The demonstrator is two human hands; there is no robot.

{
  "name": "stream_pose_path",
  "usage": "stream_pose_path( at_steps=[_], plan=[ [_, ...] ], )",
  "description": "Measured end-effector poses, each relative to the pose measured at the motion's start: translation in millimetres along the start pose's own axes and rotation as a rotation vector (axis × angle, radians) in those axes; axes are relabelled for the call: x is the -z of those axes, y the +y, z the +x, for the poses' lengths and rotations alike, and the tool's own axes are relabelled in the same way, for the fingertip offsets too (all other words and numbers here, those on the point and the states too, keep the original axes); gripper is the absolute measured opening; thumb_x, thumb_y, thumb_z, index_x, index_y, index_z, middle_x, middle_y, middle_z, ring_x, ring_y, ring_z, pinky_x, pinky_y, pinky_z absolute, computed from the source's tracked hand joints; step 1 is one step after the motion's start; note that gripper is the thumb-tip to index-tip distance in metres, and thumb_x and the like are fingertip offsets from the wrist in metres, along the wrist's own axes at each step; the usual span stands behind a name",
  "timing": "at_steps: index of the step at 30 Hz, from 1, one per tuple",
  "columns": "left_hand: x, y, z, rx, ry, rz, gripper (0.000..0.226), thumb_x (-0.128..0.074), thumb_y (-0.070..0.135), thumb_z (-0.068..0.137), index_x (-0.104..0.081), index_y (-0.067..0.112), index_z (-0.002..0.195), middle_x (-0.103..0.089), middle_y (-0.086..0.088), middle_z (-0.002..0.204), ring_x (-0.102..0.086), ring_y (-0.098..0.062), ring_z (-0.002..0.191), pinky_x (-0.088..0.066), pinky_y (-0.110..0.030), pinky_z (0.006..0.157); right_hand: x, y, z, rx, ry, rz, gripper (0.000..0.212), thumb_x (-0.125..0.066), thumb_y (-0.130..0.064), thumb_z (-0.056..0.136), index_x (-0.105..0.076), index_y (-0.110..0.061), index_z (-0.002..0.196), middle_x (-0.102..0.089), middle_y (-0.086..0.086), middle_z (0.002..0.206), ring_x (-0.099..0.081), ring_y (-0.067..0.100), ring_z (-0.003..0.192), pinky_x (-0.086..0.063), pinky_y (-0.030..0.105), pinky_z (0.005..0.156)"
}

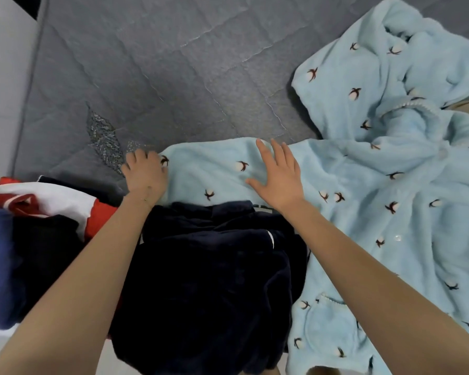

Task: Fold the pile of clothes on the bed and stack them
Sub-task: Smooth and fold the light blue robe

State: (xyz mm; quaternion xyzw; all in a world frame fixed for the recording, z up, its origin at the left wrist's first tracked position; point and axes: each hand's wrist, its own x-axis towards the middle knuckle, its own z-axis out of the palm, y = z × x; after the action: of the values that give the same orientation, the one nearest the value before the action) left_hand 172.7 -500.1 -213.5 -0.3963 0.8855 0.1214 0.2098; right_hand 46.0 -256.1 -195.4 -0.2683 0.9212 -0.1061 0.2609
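Navy garment (201, 266), left hand (144, 174) gripping robe (377, 185) edge

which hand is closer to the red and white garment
Left. The left hand grips the light blue robe just right of the red and white garment; the right hand lies flat farther right.

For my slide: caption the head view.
Left hand grips a blue robe's sleeve; right hand lies flat on it.

Grey quilted bed (160, 63), pale blue fleece robe (390, 163) spread on it, dark clothes pile (214, 266) beside.
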Motion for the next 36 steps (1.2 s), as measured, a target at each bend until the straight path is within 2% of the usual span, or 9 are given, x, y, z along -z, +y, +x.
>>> stream_pose_path(
  at_steps=[5,9,15,17,20,24,28,33,36],
  plan=[
    [10.7,-3.6,1.4,-0.210,0.039,-0.014,0.019,-0.046,0.019,0.098,-0.055,0.005,0.106,-0.061,-0.019,0.103,-0.051,-0.039,0.113,-0.017,-0.051,0.114,-6.9,-10.5,-1.1,0.026,-0.006,-0.001,0.090,-0.063,-0.053,0.088,-0.009,-0.031,0.156,-0.009,0.006,0.163,-0.001,0.028,0.151,-0.010,0.045,0.121],
    [39.2,20.6,-13.0,-0.309,-0.045,-0.243,0.015,-0.041,0.025,0.102,-0.040,0.011,0.097,-0.051,-0.007,0.070,-0.054,-0.037,0.071,-0.040,-0.042,0.067,-9.4,-18.2,-12.9,0.154,0.001,0.150,0.095,-0.071,-0.056,0.079,-0.020,-0.029,0.155,-0.018,0.007,0.161,-0.012,0.029,0.150,-0.017,0.047,0.119],
    [59.8,91.0,-32.5,-0.241,-0.115,-0.769,0.024,-0.047,0.020,0.101,-0.038,0.017,0.079,-0.041,0.000,0.074,-0.039,-0.011,0.066,-0.036,-0.014,0.052,-4.4,-30.5,-43.8,0.267,0.016,0.358,0.109,-0.078,-0.061,0.068,-0.025,-0.019,0.154,-0.031,0.007,0.156,-0.030,0.023,0.143,-0.032,0.043,0.114],
    [60.9,116.0,-39.6,-0.158,-0.171,-0.953,0.025,-0.047,0.020,0.101,-0.038,0.021,0.078,-0.046,-0.005,0.084,-0.047,-0.017,0.079,-0.051,-0.031,0.069,4.8,-24.4,-51.5,0.245,-0.007,0.452,0.119,-0.083,-0.057,0.065,-0.018,-0.015,0.155,-0.031,0.003,0.156,-0.032,0.018,0.142,-0.035,0.038,0.113],
    [63.8,152.4,-58.9,-0.100,-0.284,-1.061,0.019,-0.047,0.024,0.102,-0.040,0.020,0.085,-0.049,-0.011,0.100,-0.054,-0.024,0.096,-0.051,-0.059,0.091,22.1,-7.6,-64.3,0.094,0.032,0.627,0.112,-0.085,-0.040,0.072,-0.014,-0.014,0.155,-0.034,-0.001,0.152,-0.037,0.008,0.133,-0.031,0.017,0.103],
    [60.6,204.8,-89.9,-0.102,-0.352,-1.209,0.013,-0.048,0.026,0.103,-0.045,0.017,0.094,-0.054,-0.010,0.106,-0.062,-0.019,0.096,-0.061,-0.043,0.073,35.8,37.3,-78.5,-0.045,0.236,0.797,0.065,-0.067,-0.021,0.092,-0.034,-0.014,0.148,-0.050,-0.009,0.130,-0.045,-0.008,0.110,-0.035,0.005,0.097],
    [43.5,256.9,-124.7,-0.201,-0.314,-1.203,0.013,-0.043,0.029,0.105,-0.051,0.019,0.108,-0.062,-0.004,0.105,-0.067,-0.015,0.085,-0.059,-0.028,0.066,62.5,107.0,-107.4,-0.129,0.417,0.914,0.036,-0.059,-0.012,0.095,-0.052,-0.009,0.131,-0.061,-0.006,0.114,-0.055,-0.003,0.098,-0.041,0.005,0.084],
    [-9.4,315.5,-170.3,-0.481,-0.091,-0.895,0.029,-0.050,0.024,0.103,-0.053,0.021,0.131,-0.057,0.009,0.119,-0.054,0.003,0.102,-0.039,-0.012,0.091,89.4,199.4,-138.9,-0.312,0.530,1.070,0.016,-0.061,-0.011,0.094,-0.060,-0.010,0.110,-0.062,-0.011,0.095,-0.057,-0.006,0.084,-0.043,0.014,0.076],
    [-47.2,347.9,-194.6,-0.683,-0.054,-0.645,0.049,-0.048,0.035,0.102,-0.039,0.021,0.147,-0.043,0.000,0.147,-0.037,-0.012,0.136,-0.029,-0.030,0.115,101.0,243.6,-155.1,-0.414,0.573,1.167,0.008,-0.065,-0.012,0.092,-0.061,-0.015,0.098,-0.061,-0.010,0.087,-0.055,-0.002,0.078,-0.043,0.014,0.073]
  ],
)
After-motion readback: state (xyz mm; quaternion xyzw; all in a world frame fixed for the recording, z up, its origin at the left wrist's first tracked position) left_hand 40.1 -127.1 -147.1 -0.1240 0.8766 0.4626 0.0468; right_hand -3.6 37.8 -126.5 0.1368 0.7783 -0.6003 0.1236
